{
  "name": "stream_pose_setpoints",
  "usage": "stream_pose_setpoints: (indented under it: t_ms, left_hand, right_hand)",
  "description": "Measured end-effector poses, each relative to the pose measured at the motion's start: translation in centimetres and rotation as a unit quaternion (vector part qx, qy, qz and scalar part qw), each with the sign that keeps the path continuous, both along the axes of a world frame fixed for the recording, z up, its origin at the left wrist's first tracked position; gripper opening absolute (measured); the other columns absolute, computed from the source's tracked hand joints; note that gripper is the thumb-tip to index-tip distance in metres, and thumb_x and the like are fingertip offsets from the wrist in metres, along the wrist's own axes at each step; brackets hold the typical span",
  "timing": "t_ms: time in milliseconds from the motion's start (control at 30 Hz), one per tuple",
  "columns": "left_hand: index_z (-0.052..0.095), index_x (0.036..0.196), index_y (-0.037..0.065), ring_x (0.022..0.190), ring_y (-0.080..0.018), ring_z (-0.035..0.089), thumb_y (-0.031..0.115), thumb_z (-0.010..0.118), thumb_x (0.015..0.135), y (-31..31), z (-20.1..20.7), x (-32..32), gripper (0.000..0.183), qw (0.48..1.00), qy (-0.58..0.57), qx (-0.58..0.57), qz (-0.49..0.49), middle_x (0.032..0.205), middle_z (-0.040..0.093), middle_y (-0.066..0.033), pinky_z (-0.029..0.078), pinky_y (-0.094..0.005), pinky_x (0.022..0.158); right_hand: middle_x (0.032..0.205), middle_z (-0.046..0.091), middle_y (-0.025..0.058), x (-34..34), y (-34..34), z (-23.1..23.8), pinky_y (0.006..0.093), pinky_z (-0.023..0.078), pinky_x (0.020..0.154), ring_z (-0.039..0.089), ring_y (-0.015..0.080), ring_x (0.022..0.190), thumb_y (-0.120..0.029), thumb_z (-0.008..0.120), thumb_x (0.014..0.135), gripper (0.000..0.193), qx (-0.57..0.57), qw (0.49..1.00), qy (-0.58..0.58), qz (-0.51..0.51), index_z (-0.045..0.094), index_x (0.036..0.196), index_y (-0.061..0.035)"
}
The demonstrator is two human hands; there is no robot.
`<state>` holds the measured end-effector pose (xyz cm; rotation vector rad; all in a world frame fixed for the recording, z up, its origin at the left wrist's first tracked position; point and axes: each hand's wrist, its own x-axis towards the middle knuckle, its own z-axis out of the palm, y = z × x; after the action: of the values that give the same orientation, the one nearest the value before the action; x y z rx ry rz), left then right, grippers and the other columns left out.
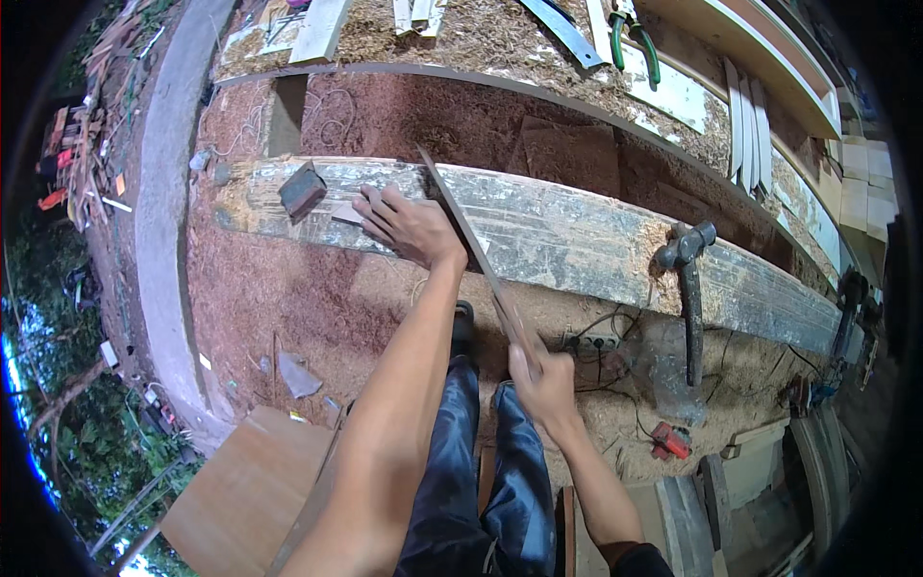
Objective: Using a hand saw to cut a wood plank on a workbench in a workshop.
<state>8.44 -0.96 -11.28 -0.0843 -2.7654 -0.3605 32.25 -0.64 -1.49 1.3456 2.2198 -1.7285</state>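
Observation:
My right hand (544,383) is closed around the handle of a handsaw (478,248). Its long blade slants up and left across a worn, paint-stained plank (577,236), close beside my left wrist. My left hand (411,225) lies on the plank with its fingers spread, pressing on a pale strip of wood (347,213). Only the strip's left end and a little at its right show; my palm hides the middle. A dark block (303,191) sits on the plank left of my fingers. To the right, a hammer (686,252) rests with its handle hanging over the near edge.
Beyond the plank is a sawdust-covered bench (461,43) with green-handled pliers (636,43), another saw blade (565,34) and wood strips (748,125). Below lie a power strip (591,340) with cables and a red tool or battery (671,440). A board (245,490) leans at lower left.

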Motion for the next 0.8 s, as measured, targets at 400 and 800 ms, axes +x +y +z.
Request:
stream_pose_setpoints:
  t_ms: [400, 800]
  left_hand:
    - [0.053, 0.104, -0.002, 0.137, -0.0373, 0.028, 0.005, 0.050, 0.081, 0.8, -0.1, 0.3, 0.025, 1.000, 0.015, 0.017, -0.014, 0.138, 0.043, -0.0215, 0.020, -0.0502, 0.113]
    - [0.051, 0.107, -0.002, 0.137, -0.0382, 0.027, 0.005, 0.048, 0.082, 1.6, 0.2, 1.0, 0.026, 1.000, -0.022, 0.005, -0.009, 0.140, 0.040, -0.0224, 0.019, -0.0501, 0.113]
  right_hand:
    - [0.054, 0.052, 0.0225, -3.7, 0.5, -1.3, 0.0410, 0.047, 0.051, 0.059, 0.0383, 0.053, -0.029, 0.064, 0.083, 0.034, 0.077, 0.996, 0.041, -0.016, 0.065, 0.067, 0.0014]
    - [0.054, 0.054, 0.0216, -3.9, 1.0, -2.0, 0.0409, 0.047, 0.050, 0.060, 0.0373, 0.053, -0.029, 0.062, 0.083, 0.034, 0.078, 0.995, 0.054, -0.022, 0.065, 0.067, 0.0005]
